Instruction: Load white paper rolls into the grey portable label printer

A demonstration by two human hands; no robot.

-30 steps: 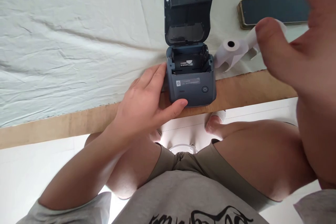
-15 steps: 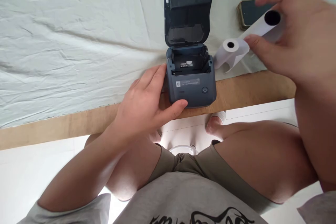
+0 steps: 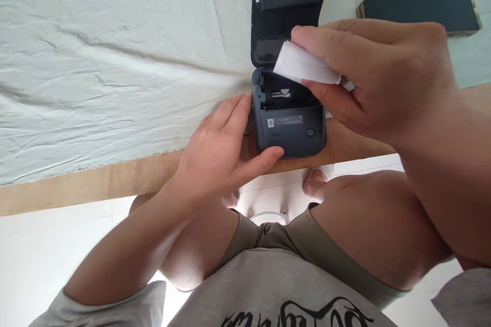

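A dark blue-grey label printer (image 3: 287, 138) sits at the table's front edge, its black lid (image 3: 287, 15) raised and its paper bay exposed. My left hand (image 3: 215, 148) holds the printer by its left side, with the thumb over the lower front. Between the thumb and fingers of my right hand (image 3: 391, 76) is a white paper roll (image 3: 305, 64), tilted above the right part of the bay. The roll covers part of the lid and bay. A small piece of the paper shows under my right palm.
A phone in a clear case (image 3: 422, 13) lies behind my right hand. Pale, wrinkled cloth (image 3: 115, 61) covers the table up to a bare wooden front strip (image 3: 95, 184). My legs are below the edge.
My right hand has moved left with a white roll, from beside the printer to over its bay. More of the phone shows. The second roll seen earlier is no longer visible.
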